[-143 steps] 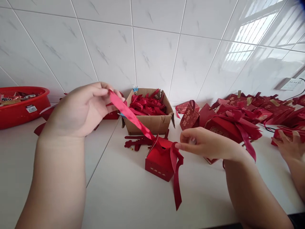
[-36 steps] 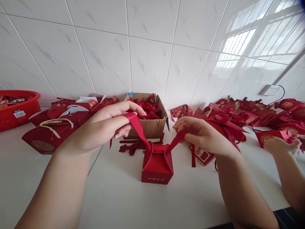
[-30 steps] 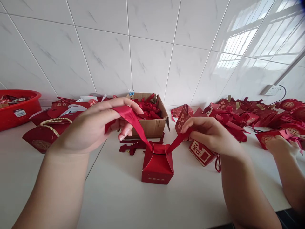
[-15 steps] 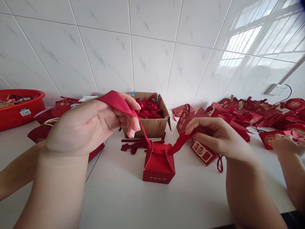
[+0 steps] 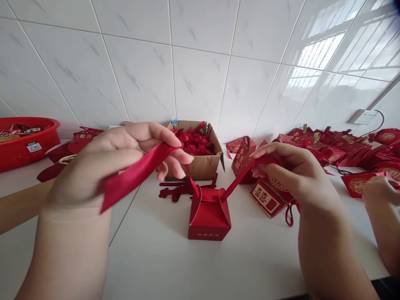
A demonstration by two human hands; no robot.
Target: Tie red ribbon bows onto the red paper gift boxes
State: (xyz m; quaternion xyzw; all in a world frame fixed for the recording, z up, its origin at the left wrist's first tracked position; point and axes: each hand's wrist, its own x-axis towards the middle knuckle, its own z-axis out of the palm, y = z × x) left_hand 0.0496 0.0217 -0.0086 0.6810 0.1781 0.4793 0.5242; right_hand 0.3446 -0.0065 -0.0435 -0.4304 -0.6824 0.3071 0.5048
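A small red gift box [image 5: 208, 221] stands upright on the white table, its top folded together. A red ribbon [image 5: 137, 175] runs through the top of the box, with one end rising to each side. My left hand [image 5: 125, 154] is up and to the left of the box, its fingers closed on one end, whose tail hangs loose below them. To the right, my right hand [image 5: 287, 175] pinches the other end between thumb and fingertips. Both stretches between box and hands look fairly taut.
Behind the box is a cardboard carton [image 5: 200, 166] of red ribbons. Flat red pieces [image 5: 175, 191] lie before it. Finished-looking red boxes [image 5: 268, 196] and a large heap stand right; a red basin [image 5: 28, 146] is left. Other people's hands [image 5: 379, 191] and forearm [image 5: 25, 202] reach in from both sides.
My left hand has turned, and the ribbon's tail now drops below its fingers. My right hand has risen slightly, pulling its ribbon end straighter. The gift box has barely moved.
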